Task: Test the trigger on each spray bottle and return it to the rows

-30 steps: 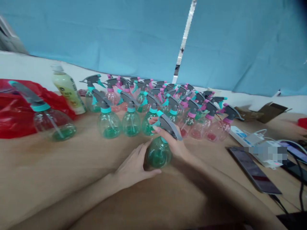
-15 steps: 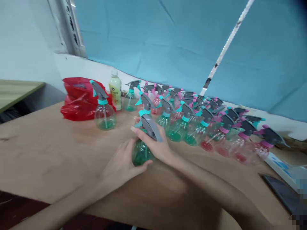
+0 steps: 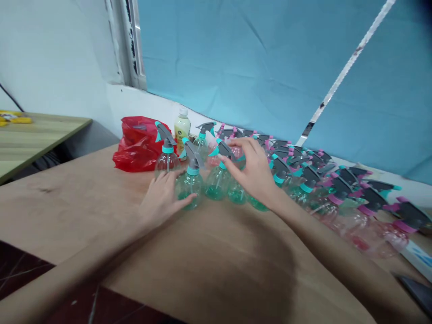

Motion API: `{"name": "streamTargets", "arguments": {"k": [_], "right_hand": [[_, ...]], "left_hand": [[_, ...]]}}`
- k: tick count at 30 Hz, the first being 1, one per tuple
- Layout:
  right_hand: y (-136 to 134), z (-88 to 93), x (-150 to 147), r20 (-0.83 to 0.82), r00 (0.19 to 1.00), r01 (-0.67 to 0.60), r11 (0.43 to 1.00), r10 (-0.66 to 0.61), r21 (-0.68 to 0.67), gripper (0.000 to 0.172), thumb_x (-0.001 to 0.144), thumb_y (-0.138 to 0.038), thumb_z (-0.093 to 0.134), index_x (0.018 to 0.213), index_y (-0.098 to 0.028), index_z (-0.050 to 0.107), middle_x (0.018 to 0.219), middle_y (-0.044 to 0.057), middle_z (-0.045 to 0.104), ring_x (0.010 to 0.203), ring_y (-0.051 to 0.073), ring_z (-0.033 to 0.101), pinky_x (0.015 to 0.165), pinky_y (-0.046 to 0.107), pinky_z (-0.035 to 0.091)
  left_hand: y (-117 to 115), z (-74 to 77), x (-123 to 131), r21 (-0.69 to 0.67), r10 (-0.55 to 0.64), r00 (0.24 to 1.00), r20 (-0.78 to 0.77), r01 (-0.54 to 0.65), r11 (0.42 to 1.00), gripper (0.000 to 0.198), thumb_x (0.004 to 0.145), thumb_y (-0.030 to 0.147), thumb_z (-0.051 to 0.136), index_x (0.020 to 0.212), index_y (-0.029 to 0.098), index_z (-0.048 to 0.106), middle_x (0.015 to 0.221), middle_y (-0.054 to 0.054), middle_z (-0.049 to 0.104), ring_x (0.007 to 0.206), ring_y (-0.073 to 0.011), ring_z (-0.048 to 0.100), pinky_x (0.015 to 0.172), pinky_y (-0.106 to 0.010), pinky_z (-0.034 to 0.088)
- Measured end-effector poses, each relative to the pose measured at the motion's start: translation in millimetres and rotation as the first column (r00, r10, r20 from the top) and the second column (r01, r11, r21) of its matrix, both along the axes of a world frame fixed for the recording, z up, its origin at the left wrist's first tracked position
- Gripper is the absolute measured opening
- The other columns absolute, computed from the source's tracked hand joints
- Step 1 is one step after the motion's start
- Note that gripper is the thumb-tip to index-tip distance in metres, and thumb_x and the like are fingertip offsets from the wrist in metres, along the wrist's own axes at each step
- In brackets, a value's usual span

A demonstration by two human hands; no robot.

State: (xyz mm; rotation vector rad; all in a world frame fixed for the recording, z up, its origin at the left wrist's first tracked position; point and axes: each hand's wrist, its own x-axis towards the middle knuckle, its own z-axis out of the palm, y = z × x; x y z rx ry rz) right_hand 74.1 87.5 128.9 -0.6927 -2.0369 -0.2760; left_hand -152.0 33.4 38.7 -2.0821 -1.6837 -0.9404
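Observation:
My left hand [image 3: 165,195] is wrapped around the lower body of a clear green spray bottle [image 3: 191,186], thumb in front and fingertips partly hidden behind it. This bottle stands upright, with a grey trigger head and a turquoise collar. My right hand [image 3: 253,168] is raised with thumb and fingers apart, holding nothing. Its thumb is close to the grey head of another green spray bottle [image 3: 218,183]. A further spray bottle [image 3: 167,159] stands just behind my left hand, its lower part hidden by the fingers.
Rows of green and pink spray bottles [image 3: 340,193] fill the table's right side. At the back stand a red plastic bag [image 3: 138,148] and a yellowish drink bottle [image 3: 182,128]. A dark flat device [image 3: 416,290] lies at lower right, by the wooden table's [image 3: 209,252] edge.
My right hand has let go of the spray bottle both hands held and moved up and right. The bottle, in my left hand, now stands beside the others. The view has turned left.

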Motion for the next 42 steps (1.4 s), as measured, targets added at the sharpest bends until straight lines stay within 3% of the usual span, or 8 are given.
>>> {"name": "streamTargets", "arguments": {"k": [4,8,17,24,28,31,37,42], "right_hand": [[24,9.1,-15,0.188,0.953,0.237,0.971,-0.236,0.017,0.041,0.086,-0.035,0.054,0.115,-0.008,0.054,0.106,0.016,0.067,0.103,0.030,0.059,0.097,0.045,0.031],[38,10.1,-29,0.274,0.902,0.341,0.940,-0.334,0.023,0.042,0.087,-0.034,0.050,0.118,-0.006,0.051,0.097,0.017,0.069,0.093,0.031,0.062,0.096,0.047,0.029],[46,3.9,-34,0.417,0.834,0.388,0.922,-0.361,0.023,0.036,0.090,-0.023,0.044,0.120,-0.003,0.050,0.079,0.017,0.069,0.073,0.029,0.064,0.073,0.040,0.040],[40,5.0,-32,0.418,0.869,0.310,0.950,-0.265,-0.044,0.036,0.093,-0.021,0.044,0.123,-0.002,0.047,0.086,0.016,0.070,0.078,0.026,0.065,0.082,0.039,0.039],[28,4.5,-24,0.412,0.885,0.270,0.960,-0.218,-0.072,0.033,0.092,-0.020,0.043,0.118,-0.001,0.050,0.085,0.017,0.069,0.079,0.026,0.064,0.085,0.040,0.038],[15,3.8,-16,0.412,0.891,0.248,0.965,-0.191,-0.088,0.034,0.091,-0.019,0.043,0.119,-0.001,0.050,0.085,0.017,0.069,0.080,0.025,0.064,0.087,0.039,0.038],[-18,1.5,11,0.409,0.900,0.215,0.971,-0.153,-0.109,0.034,0.093,-0.022,0.042,0.120,-0.004,0.049,0.083,0.014,0.071,0.077,0.023,0.064,0.091,0.040,0.037],[-45,3.0,46,0.403,0.908,0.191,0.970,-0.117,-0.149,0.031,0.092,-0.022,0.046,0.118,-0.005,0.052,0.087,0.014,0.070,0.081,0.024,0.065,0.091,0.040,0.039]], "left_hand": [[6,12.4,5,0.034,0.099,0.986,-0.132,-0.095,0.995,0.058,0.083,0.056,0.057,0.123,0.015,0.052,0.112,-0.014,0.060,0.106,-0.0356,0.051,0.090,-0.049,0.039],[13,21.7,8,0.057,0.157,0.965,-0.211,-0.148,0.987,0.058,0.081,0.054,0.061,0.124,0.017,0.054,0.119,-0.016,0.055,0.110,-0.0385,0.047,0.090,-0.051,0.036],[31,24.5,8,0.035,0.133,0.971,-0.201,-0.128,0.991,0.050,0.085,0.048,0.059,0.125,0.019,0.053,0.121,-0.015,0.053,0.113,-0.0393,0.043,0.092,-0.052,0.032],[25,19.7,15,0.083,0.156,0.975,-0.157,-0.144,0.986,0.058,0.090,0.050,0.052,0.136,0.015,0.041,0.127,-0.019,0.049,0.117,-0.0400,0.041,0.093,-0.053,0.031],[0,15.8,24,0.119,0.091,0.991,-0.103,-0.079,0.990,0.052,0.093,0.049,0.045,0.135,0.017,0.041,0.127,-0.017,0.049,0.115,-0.0378,0.044,0.092,-0.052,0.034],[-16,9.4,34,0.103,-0.091,0.995,-0.041,0.095,0.990,0.051,0.093,0.048,0.047,0.134,0.018,0.041,0.123,-0.014,0.050,0.112,-0.0339,0.048,0.093,-0.049,0.037],[-26,-5.0,68,-0.154,-0.196,0.961,0.195,0.228,0.961,0.070,0.085,0.055,0.055,0.140,0.023,0.026,0.135,-0.013,0.042,0.125,-0.0334,0.041,0.100,-0.051,0.036],[-28,-8.5,107,-0.288,-0.318,0.884,0.344,0.422,0.860,0.074,0.081,0.049,0.064,0.140,0.025,0.026,0.138,-0.014,0.043,0.128,-0.0342,0.041,0.100,-0.054,0.036]]}}
